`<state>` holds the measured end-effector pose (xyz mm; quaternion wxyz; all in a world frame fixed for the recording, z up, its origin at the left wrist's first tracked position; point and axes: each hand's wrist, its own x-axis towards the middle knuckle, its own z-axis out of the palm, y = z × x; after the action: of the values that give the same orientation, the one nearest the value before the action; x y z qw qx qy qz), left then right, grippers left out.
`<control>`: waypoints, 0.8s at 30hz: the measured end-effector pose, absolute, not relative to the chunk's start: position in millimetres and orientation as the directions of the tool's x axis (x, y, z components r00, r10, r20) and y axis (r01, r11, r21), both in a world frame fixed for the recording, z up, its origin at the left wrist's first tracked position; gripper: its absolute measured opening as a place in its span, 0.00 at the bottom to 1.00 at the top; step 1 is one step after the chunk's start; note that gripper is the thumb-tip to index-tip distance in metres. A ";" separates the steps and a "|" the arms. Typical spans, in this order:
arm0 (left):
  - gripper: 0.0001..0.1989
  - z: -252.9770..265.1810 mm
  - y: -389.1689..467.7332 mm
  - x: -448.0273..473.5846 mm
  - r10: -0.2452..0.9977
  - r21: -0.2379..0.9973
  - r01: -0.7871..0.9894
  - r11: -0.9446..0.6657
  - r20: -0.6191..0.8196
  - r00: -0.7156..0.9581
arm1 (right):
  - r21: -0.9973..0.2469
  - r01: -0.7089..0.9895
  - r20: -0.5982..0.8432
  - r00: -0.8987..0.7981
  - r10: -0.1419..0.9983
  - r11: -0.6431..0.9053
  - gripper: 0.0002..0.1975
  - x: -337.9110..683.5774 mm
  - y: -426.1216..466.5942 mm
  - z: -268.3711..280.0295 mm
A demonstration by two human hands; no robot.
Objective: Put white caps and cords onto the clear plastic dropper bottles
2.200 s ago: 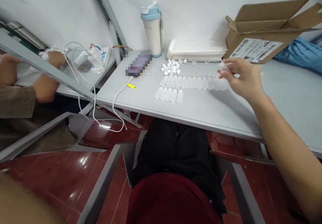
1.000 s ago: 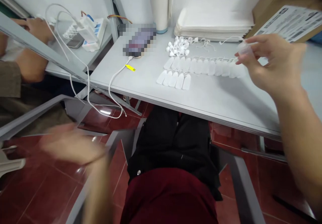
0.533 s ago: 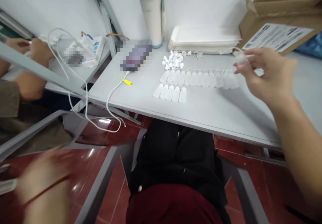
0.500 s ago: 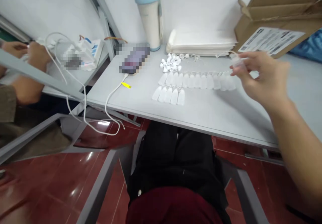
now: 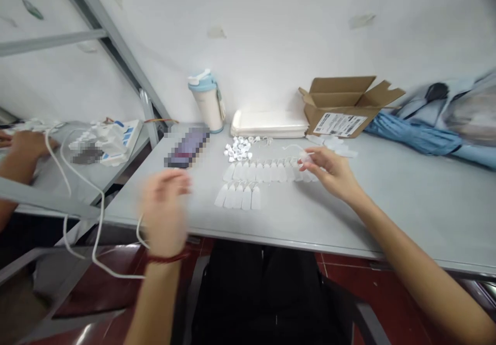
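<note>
Loose string (image 5: 293,147) by a neat row of tags (image 5: 263,172), kinda risky

Right hand (image 5: 329,169) pinches a white piece (image 5: 306,158) by the row's right end over the tabletop (image 5: 287,221); if that string snags, it could drag tags into the lower row of 5 (image 5: 238,198). Left hand (image 5: 166,210) is too blurred to tell its grip; a careless swing could knock the phone (image 5: 189,146).

The head-worn camera looks forward and down over the nearby table (image 5: 294,221).
</note>
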<state>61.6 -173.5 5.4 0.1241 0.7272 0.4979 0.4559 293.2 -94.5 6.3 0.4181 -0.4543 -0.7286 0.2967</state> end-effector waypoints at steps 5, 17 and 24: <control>0.17 24.3 -122.6 102.4 0.779 0.589 0.525 -0.615 0.556 0.288 | -0.996 -0.012 0.090 -0.335 0.938 0.091 0.15 283.8 -96.4 9.6; 0.19 -0.8 -112.3 123.4 0.649 0.414 0.555 -0.722 0.683 0.334 | -0.908 -0.360 -0.065 -0.383 0.921 -0.214 0.12 275.8 -94.6 3.7; 0.17 -3.1 -119.6 123.5 0.641 0.361 0.583 -0.728 0.661 0.391 | -0.980 -0.176 -0.023 -0.368 0.930 -0.094 0.11 275.5 -97.1 0.7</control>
<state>123.5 -119.6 -3.1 0.0354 0.8332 0.3671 0.4120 275.5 -97.1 0.7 0.4291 -0.3633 -0.5184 0.6443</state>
